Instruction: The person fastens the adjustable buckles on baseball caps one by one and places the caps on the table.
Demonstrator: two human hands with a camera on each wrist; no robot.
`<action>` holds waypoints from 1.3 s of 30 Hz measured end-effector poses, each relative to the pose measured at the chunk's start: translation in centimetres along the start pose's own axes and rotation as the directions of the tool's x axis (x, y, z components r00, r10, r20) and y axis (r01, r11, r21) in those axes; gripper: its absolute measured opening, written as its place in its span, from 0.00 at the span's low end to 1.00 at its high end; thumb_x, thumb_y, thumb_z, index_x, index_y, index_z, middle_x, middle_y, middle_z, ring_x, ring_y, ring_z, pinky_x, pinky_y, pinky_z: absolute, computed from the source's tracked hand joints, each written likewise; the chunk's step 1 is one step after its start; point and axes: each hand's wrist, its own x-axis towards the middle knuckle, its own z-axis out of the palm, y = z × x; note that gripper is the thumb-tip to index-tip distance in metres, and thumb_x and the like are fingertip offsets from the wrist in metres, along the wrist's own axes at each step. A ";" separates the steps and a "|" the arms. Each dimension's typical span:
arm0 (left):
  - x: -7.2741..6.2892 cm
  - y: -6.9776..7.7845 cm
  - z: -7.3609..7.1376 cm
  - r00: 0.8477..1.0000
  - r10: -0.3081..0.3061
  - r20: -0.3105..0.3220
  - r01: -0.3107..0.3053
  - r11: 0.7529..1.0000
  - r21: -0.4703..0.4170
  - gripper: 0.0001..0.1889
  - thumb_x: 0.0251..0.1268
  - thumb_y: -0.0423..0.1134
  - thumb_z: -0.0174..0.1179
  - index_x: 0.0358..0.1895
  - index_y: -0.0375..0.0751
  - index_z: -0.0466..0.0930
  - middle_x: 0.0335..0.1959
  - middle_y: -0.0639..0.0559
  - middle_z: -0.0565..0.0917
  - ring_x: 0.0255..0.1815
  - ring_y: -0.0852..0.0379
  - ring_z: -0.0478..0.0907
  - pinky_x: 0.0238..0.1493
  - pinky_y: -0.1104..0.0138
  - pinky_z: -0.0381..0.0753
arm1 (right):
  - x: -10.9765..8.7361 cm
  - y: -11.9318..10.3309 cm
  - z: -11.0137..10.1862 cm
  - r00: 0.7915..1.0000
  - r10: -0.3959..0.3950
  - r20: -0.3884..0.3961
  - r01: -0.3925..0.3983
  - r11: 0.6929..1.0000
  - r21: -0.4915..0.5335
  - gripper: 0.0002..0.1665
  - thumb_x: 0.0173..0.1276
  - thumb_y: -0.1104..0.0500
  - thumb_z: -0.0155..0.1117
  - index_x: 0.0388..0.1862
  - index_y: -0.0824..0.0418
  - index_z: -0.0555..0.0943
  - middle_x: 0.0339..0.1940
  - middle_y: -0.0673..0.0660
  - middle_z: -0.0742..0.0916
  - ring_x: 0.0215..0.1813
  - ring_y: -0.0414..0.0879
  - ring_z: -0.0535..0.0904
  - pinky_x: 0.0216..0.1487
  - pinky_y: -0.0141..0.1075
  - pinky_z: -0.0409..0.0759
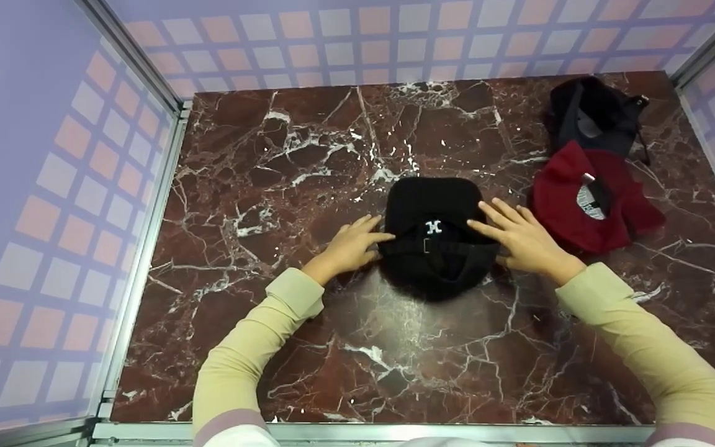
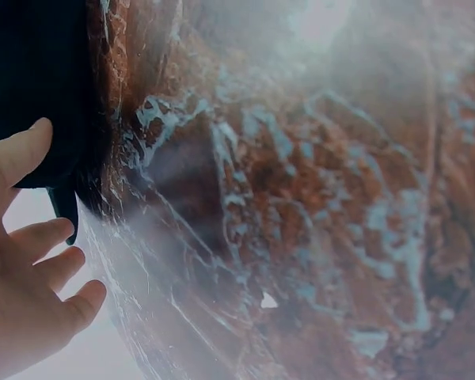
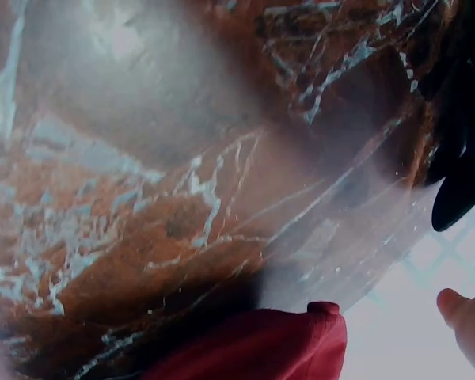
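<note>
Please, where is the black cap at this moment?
In the head view, the black cap is near the middle of the table, between the left hand and the right hand, left of the red cap.

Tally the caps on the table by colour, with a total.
Black cap: 1
Red cap: 1
Navy cap: 1
Total: 3
</note>
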 end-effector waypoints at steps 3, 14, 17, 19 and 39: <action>0.1 0.0 0.0 1.000 -0.003 0.000 0.003 1.000 -0.002 0.21 0.60 0.37 0.52 0.57 0.58 0.70 0.68 0.45 0.55 0.69 0.46 0.49 0.62 0.49 0.56 | 0.2 -0.1 0.0 0.998 -0.036 -0.053 0.036 0.999 0.007 0.44 0.32 0.63 0.70 0.57 0.50 0.73 0.66 0.59 0.66 0.68 0.57 0.55 0.56 0.59 0.58; 0.0 -0.5 -0.8 0.995 0.087 -0.057 -0.096 0.979 -0.182 0.14 0.60 0.35 0.50 0.48 0.40 0.78 0.67 0.45 0.58 0.68 0.43 0.51 0.63 0.47 0.54 | 0.7 -0.7 -1.4 0.986 -0.017 -0.165 0.060 0.963 0.262 0.24 0.36 0.75 0.55 0.34 0.60 0.84 0.55 0.59 0.78 0.63 0.59 0.63 0.57 0.56 0.59; 0.0 -0.7 -1.4 0.989 0.103 -0.110 -0.130 0.954 -0.271 0.14 0.61 0.36 0.51 0.47 0.36 0.77 0.65 0.46 0.63 0.68 0.43 0.53 0.65 0.51 0.52 | 1.0 -0.9 -2.0 0.982 0.014 -0.190 0.060 0.924 0.378 0.23 0.37 0.77 0.54 0.35 0.64 0.83 0.50 0.60 0.81 0.60 0.59 0.68 0.56 0.52 0.62; 0.0 -0.7 -1.9 0.986 0.095 -0.136 -0.136 0.930 -0.341 0.15 0.61 0.38 0.51 0.50 0.37 0.76 0.63 0.46 0.66 0.68 0.44 0.54 0.66 0.55 0.53 | 1.1 -1.0 -2.5 0.977 0.036 -0.210 0.060 0.900 0.431 0.23 0.39 0.77 0.54 0.37 0.67 0.82 0.47 0.61 0.82 0.55 0.57 0.73 0.55 0.45 0.67; 0.0 1.7 -4.3 0.961 -0.170 -0.216 -0.178 0.215 -0.960 0.18 0.66 0.32 0.41 0.54 0.22 0.65 0.44 0.48 0.78 0.45 0.63 0.72 0.56 0.66 0.66 | 1.8 -1.6 -5.7 0.964 0.264 -0.001 0.037 -0.131 0.991 0.21 0.59 0.77 0.45 0.32 0.56 0.81 0.27 0.47 0.83 0.29 0.35 0.78 0.30 0.25 0.75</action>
